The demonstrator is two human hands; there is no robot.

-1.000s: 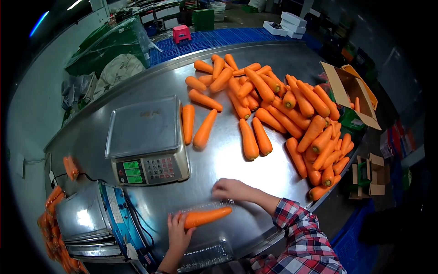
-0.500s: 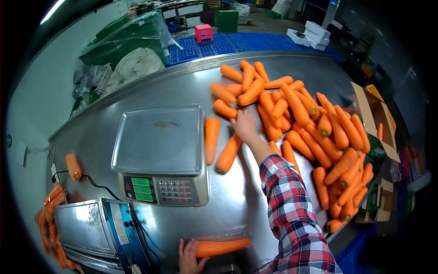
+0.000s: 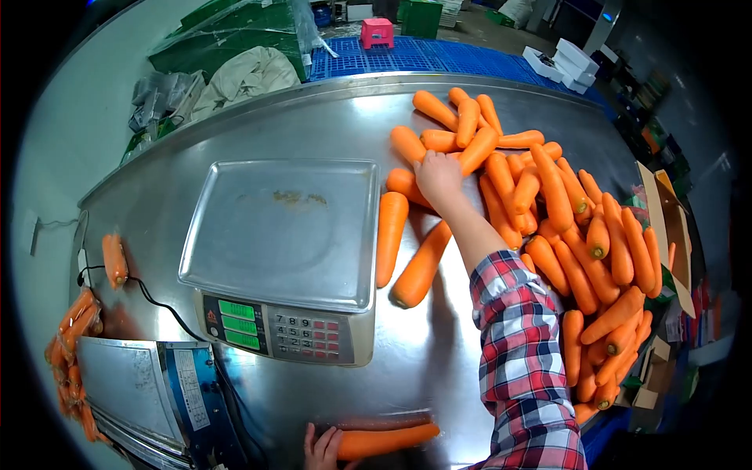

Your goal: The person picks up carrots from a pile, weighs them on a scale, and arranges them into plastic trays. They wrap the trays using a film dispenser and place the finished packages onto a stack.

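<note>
My right hand [image 3: 440,178] reaches into the near-left part of the carrot pile, fingers closed over the lower end of a carrot [image 3: 406,142]. Just below the fingers lies another carrot [image 3: 404,186], partly covered by the hand. Two more carrots, one upright beside the scale [image 3: 392,235] and one slanted [image 3: 421,266], rest on the metal table. At the front edge my left hand [image 3: 321,448] is closed on the left end of a single carrot [image 3: 389,441]; its lower part is cut off by the frame. Something clear, like plastic film, lies behind that carrot.
A weighing scale [image 3: 282,235] with a bare steel pan stands left of the right hand. A blue-and-steel machine [image 3: 125,384] with a black cable sits front left, by bagged carrots [image 3: 74,329]. The big carrot pile [image 3: 580,227] spreads rightward toward a cardboard box [image 3: 664,223].
My right hand has moved farther away, from the carrot near the scale to the one beyond it. My left hand stays at its carrot. The whole view has shifted slightly.
</note>
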